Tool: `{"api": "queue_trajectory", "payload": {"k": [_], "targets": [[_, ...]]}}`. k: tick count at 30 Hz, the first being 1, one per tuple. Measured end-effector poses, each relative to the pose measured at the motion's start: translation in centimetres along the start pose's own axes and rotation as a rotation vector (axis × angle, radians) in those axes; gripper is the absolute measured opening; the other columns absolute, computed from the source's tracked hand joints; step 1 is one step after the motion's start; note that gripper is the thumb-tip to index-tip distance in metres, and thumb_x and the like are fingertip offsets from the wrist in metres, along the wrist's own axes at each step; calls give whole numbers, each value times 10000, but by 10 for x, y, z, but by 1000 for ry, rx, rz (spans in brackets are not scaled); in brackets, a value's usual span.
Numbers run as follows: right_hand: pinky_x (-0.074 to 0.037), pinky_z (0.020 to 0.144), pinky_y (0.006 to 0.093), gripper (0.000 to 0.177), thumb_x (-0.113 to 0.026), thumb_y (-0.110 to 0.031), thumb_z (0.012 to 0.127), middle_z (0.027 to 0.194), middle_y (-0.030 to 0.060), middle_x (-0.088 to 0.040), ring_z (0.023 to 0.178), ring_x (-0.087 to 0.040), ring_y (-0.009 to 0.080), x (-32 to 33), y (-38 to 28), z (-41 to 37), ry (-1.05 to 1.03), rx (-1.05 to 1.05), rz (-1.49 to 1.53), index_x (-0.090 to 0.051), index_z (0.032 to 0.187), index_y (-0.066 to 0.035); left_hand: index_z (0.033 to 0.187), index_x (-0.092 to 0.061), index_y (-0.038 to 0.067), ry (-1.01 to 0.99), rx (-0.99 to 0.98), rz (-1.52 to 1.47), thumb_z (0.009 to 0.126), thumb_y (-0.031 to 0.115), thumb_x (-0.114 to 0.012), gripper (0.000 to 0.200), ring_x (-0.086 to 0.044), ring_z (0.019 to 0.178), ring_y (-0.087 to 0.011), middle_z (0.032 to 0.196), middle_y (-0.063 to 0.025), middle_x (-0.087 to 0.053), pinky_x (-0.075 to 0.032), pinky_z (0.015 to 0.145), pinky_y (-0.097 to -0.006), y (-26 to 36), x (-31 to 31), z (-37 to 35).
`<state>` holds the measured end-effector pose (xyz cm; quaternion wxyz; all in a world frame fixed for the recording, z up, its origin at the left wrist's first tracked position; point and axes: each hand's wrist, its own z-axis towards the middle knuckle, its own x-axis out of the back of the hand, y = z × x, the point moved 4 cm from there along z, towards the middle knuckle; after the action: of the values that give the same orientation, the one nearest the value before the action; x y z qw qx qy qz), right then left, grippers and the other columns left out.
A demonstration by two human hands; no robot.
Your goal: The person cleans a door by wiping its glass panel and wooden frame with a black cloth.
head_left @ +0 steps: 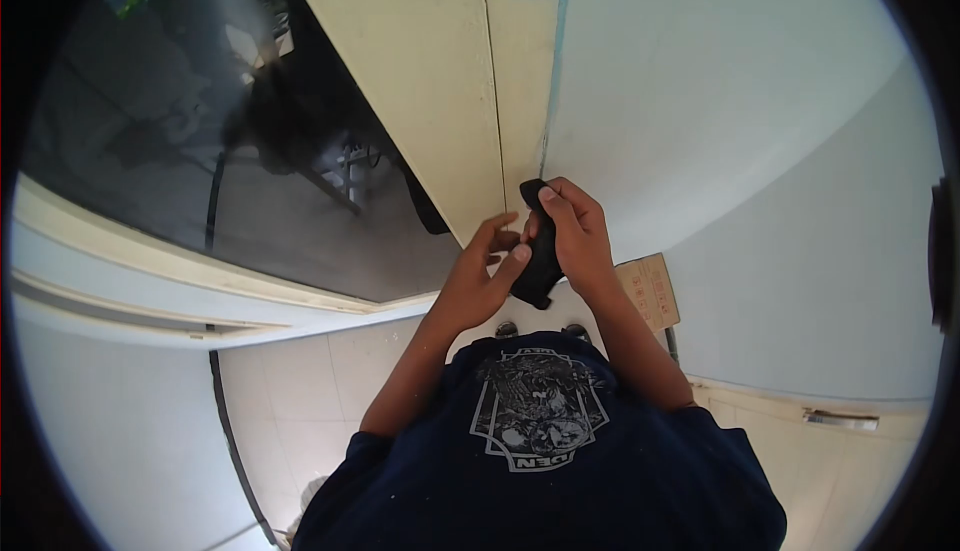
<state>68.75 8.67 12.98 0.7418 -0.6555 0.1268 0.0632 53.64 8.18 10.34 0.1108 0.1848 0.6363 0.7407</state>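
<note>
A black, soft-looking item (540, 269), perhaps cloth, hangs between my hands in front of my chest. My right hand (578, 226) pinches its upper part, with the thumb on top and the fingers curled. Beside its lower left edge is my left hand (490, 269), thumb and fingers spread apart, the thumb tip close to or touching the black item. Whether the left fingertips behind it touch it is hard to tell.
A cream frame (430, 71) borders dark glass (320, 221) on the left. The pale wall (720, 101) fills the right. A cardboard box (650, 291) stands low at the wall, and a door handle (840, 419) shows at lower right.
</note>
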Motion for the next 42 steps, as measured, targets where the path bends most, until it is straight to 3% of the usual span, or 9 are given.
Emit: {"api": "queue_trajectory", "payload": {"k": [2, 5, 8, 15, 20, 27, 35, 42], "targets": [[-457, 607, 243, 227, -532, -195, 1014, 702, 20, -605, 629, -569, 93, -3, 0, 6, 26, -45, 12, -592, 883, -20, 1327, -482, -30, -140, 63, -40, 1029, 298, -548, 448, -622, 1047, -202, 1107, -165, -651, -468, 945, -354, -10, 3, -3], [-465, 577, 245, 210, -554, -192, 1010, 685, 17, -596, 600, -576, 94, -9, -12, 13, 165, 31, 23, -598, 891, -25, 1290, -508, -37, -192, 165, -163, 1035, 305, -539, 428, -616, 1043, -184, 1095, -148, -656, -459, 943, -335, -2, 6, -1], [-468, 574, 242, 183, -587, -180, 995, 675, 18, -593, 611, -589, 88, -18, -24, 15, 249, 41, 42, -603, 899, -26, 1255, -532, -41, -187, 83, -156, 1037, 308, -534, 411, -603, 1025, -155, 1078, -129, -659, -457, 922, -318, 0, 10, 1], [-458, 519, 242, 248, -635, -216, 972, 625, 25, -598, 559, -585, 81, -27, -32, 20, 397, 43, -57, -609, 835, -12, 1168, -555, -24, -263, 118, -189, 1039, 310, -534, 359, -578, 934, -120, 977, -73, -632, -453, 875, -297, 10, 16, 6], [-450, 479, 241, 332, -617, -226, 977, 601, 24, -572, 498, -565, 93, -29, -32, 24, 388, -23, -145, -568, 706, -42, 1115, -549, -9, -299, 125, -222, 1036, 308, -541, 326, -551, 854, -92, 914, -36, -602, -449, 802, -269, 8, 18, 10], [-455, 470, 263, 382, -588, -272, 986, 594, 41, -575, 483, -567, 112, -27, -29, 27, 343, -91, -156, -588, 697, -22, 1121, -539, -1, -342, 141, -258, 1033, 294, -544, 308, -477, 756, -59, 825, 4, -537, -403, 709, -239, 5, 17, 8], [-428, 450, 275, 454, -496, -315, 989, 533, 56, -537, 447, -526, 131, -24, -46, 30, 209, -217, -209, -580, 665, -8, 1166, -535, -14, -423, 130, -279, 1031, 265, -538, 309, -614, 1038, -155, 1052, -103, -663, -446, 940, -323, 20, 10, 4], [-416, 432, 279, 446, -495, -288, 974, 491, 49, -505, 407, -494, 132, -28, -62, 32, 246, -162, -224, -567, 636, -6, 1169, -538, -25, -403, 107, -284, 1025, 259, -547, 318, -624, 1052, -171, 1053, -114, -666, -446, 958, -331, 28, 11, 8]]}}
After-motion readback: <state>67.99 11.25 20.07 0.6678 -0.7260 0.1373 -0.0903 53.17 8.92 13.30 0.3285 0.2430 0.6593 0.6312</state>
